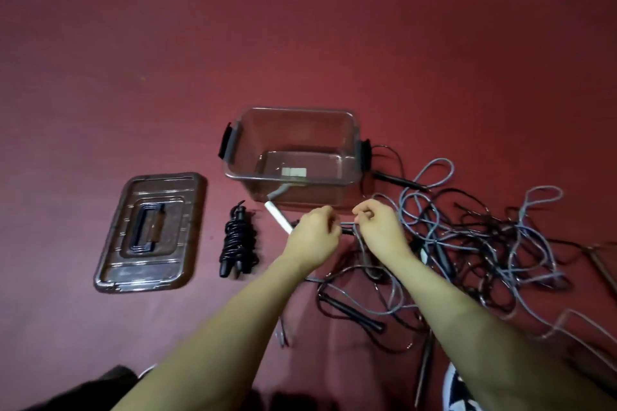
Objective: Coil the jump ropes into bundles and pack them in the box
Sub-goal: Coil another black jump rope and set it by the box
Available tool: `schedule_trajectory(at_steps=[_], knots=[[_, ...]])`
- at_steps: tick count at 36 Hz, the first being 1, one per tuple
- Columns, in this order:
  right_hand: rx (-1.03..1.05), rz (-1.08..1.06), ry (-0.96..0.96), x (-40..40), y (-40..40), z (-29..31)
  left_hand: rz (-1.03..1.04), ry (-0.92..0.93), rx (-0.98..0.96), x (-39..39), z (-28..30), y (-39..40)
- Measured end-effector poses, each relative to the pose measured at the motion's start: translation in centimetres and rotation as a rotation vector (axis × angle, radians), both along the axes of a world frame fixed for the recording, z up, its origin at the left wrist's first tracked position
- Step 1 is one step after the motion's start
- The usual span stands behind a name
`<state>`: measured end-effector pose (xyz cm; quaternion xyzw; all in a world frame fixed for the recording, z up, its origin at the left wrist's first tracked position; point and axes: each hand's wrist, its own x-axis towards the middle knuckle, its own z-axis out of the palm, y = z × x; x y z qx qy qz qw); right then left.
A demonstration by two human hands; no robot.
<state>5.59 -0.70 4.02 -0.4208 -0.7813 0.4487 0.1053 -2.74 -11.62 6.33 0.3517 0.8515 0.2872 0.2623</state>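
Red floor (pixel 300 43) — box (pixel 240 157), lid (pixel 110 264), tangled ropes (pixel 500 243).

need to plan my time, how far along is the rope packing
Early. One black bundle is coiled but lies beside the box, not in it. Left hand and right hand hold a black rope end. A tangled pile remains; lid is off.

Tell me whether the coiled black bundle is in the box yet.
No, the coiled black bundle lies on the floor between the lid and the clear box.
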Motion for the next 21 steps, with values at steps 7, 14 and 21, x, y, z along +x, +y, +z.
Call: schedule_trajectory(at_steps=[7, 14, 21], knots=[[0.084, -0.114, -0.123, 6.0, 5.3, -1.5, -0.182, 0.041, -0.031, 3.7, -1.4, 6.7], [0.148, 0.175, -0.442, 6.7, 7.9, -4.5, -0.392, 0.181, -0.235, 3.8, -4.6, 10.5], [0.369, 0.053, -0.226, 6.1, 7.7, -4.6, -0.468, 0.347, -0.314, 3.5, -5.2, 11.2]])
